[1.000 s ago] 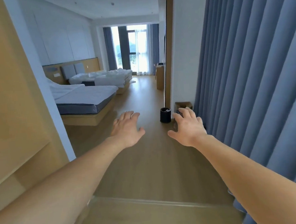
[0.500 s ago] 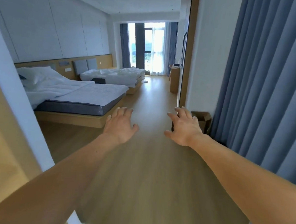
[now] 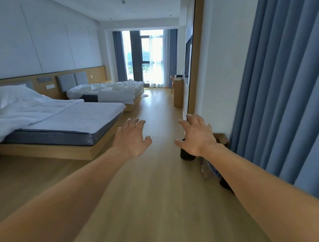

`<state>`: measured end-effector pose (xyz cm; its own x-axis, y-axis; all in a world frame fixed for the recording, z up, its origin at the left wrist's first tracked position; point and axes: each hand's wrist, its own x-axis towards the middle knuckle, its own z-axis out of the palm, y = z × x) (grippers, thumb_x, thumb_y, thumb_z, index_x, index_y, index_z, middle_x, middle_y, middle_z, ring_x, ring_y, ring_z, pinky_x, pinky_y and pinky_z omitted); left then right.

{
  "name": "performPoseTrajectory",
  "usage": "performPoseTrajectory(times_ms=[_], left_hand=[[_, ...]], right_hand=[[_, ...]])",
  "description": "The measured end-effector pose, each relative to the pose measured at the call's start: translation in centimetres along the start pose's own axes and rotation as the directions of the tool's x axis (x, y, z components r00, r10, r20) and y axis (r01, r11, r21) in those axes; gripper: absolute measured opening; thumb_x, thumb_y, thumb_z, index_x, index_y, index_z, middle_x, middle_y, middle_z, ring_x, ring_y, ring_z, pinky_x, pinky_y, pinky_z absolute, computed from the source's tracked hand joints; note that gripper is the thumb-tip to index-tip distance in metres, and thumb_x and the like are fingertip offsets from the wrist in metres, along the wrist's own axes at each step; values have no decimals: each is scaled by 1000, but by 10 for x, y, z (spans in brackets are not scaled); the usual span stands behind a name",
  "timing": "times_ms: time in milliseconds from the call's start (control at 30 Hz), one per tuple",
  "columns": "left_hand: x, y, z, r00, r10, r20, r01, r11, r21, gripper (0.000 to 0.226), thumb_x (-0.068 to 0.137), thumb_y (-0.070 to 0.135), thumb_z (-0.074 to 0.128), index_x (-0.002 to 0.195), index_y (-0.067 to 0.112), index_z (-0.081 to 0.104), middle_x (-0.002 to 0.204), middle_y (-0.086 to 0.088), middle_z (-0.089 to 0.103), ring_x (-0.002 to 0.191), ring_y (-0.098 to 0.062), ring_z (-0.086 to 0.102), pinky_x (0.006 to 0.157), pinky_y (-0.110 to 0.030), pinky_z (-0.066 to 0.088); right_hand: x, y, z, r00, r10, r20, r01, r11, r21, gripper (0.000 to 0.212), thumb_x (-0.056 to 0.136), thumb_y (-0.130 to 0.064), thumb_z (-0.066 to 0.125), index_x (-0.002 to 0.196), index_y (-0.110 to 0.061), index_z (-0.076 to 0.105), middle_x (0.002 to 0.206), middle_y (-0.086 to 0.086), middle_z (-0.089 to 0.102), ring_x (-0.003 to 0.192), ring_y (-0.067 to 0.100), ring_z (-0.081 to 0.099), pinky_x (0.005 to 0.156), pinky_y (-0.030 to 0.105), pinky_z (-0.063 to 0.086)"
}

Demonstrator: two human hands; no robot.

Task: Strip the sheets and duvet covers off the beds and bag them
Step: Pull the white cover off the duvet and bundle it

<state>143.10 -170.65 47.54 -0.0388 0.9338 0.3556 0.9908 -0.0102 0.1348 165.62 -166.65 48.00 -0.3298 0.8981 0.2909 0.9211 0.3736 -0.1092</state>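
Closer now: two beds, near bed (image 3: 75, 117), far bed (image 3: 115, 90); left hand (image 3: 131, 139), right hand (image 3: 197, 137), fingers (image 3: 134, 122) spread, empty; possibly one bin (image 3: 187, 156).

A pleated blue curtain (image 3: 285, 93) hangs along the right edge of the wooden floor (image 3: 150, 197). At its foot stand a small black bin (image 3: 185, 156) and a brown cardboard box (image 3: 223, 140). Farther on, a wooden desk (image 3: 177, 93) stands against the right wall, near the bright window (image 3: 151, 64).
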Motion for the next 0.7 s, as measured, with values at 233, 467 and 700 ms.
performPoseTrajectory(times_ms=[233, 467, 700], left_hand=[[145, -11, 29, 996, -50, -72, 53, 998, 30, 66, 96, 45, 51, 154, 18, 33, 160, -8, 30, 148, -28, 24, 116, -52, 28], [258, -49, 68, 988, -130, -80, 133, 991, 33, 64, 96, 45, 51, 151, 16, 35, 159, -8, 31, 147, -28, 23, 115, -53, 28], [383, -120, 115, 983, -146, -109, 146, 989, -8, 65, 95, 45, 53, 151, 19, 35, 160, -7, 30, 148, -27, 22, 116, -52, 26]], right_hand=[[158, 41, 29, 998, -61, -8, 61, 997, 44, 77, 92, -55, 55, 156, -25, 23, 166, 3, 6, 153, 25, -6, 118, 59, 14], [291, 53, 63, 992, -120, 27, 119, 992, 47, 76, 93, -53, 55, 157, -26, 22, 166, 4, 6, 153, 24, -8, 118, 59, 14], [426, 37, 115, 987, -158, 41, 159, 987, 0, 75, 94, -54, 53, 157, -27, 21, 165, 4, 6, 152, 25, -5, 117, 57, 16]])
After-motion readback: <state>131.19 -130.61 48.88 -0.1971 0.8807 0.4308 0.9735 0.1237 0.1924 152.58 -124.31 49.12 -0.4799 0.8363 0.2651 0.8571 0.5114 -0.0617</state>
